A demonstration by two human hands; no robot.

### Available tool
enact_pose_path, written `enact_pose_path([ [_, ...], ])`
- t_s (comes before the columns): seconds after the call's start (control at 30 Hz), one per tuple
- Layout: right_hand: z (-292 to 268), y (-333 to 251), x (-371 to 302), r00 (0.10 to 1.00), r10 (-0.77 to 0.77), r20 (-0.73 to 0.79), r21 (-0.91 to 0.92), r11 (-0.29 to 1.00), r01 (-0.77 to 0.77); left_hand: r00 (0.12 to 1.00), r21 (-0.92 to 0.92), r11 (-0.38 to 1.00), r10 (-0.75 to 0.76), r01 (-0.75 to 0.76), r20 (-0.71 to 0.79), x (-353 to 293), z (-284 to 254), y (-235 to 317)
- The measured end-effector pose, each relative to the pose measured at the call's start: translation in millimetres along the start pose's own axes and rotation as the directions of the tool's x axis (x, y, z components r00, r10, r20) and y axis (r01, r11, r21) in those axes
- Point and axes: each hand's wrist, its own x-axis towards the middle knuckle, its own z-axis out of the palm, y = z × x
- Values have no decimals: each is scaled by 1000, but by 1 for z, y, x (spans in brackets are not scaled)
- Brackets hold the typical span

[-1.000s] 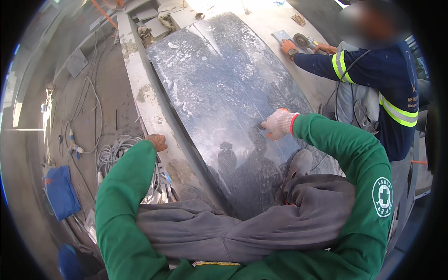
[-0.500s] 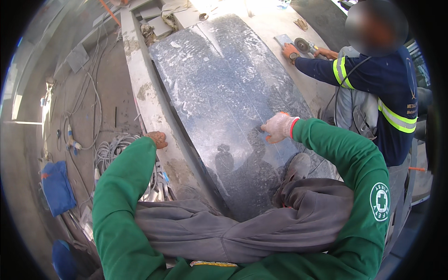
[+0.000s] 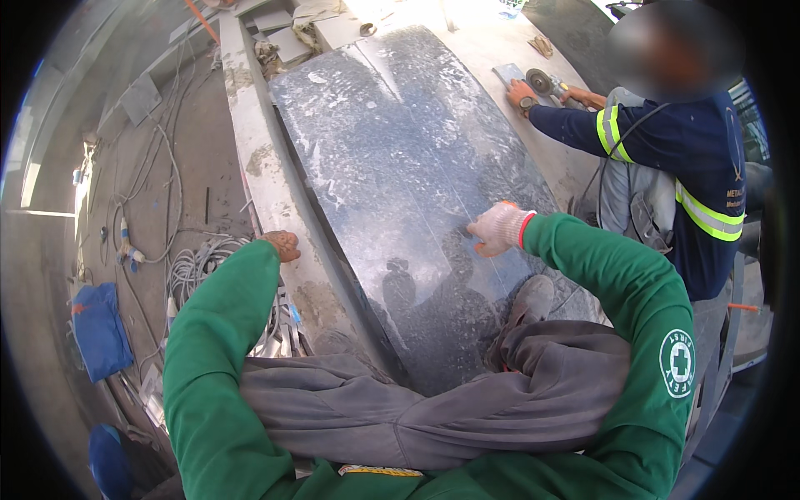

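Note:
A large bluish-grey stone slab (image 3: 392, 167) with whitish smears lies in front of me, a thin pale line running along it. Over its right part is my right hand (image 3: 498, 228) in a whitish knitted glove with orange patches and a red cuff. Its fingers are bent together; whatever they hold, if anything, is too small to make out. My bare left hand (image 3: 282, 245) rests closed on the pale concrete ledge (image 3: 271, 179) left of the slab, nothing visible in it.
At the right, a co-worker (image 3: 667, 142) holds an angle grinder (image 3: 546, 83) beside a small grey tile (image 3: 507, 73). Coiled cables (image 3: 204, 262) and a blue cloth-like bag (image 3: 102, 332) lie on the left floor. My shoe (image 3: 533, 298) stands on the slab. A tape roll (image 3: 367, 30) sits beyond it.
Both my hands stay almost where they were. The view has shifted very slightly; the co-worker's hands and grinder look nearly unmoved.

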Motion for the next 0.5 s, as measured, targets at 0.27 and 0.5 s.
enact_pose_path([
  [0.27,-1,-2,-3,999,28,-25,32,999,-27,1000,34,999,-1,0,20,3,-3,5],
  [0.5,-8,-6,-4,999,34,29,8,999,-34,1000,22,1000,19,-19,-16,7,7,-4],
])
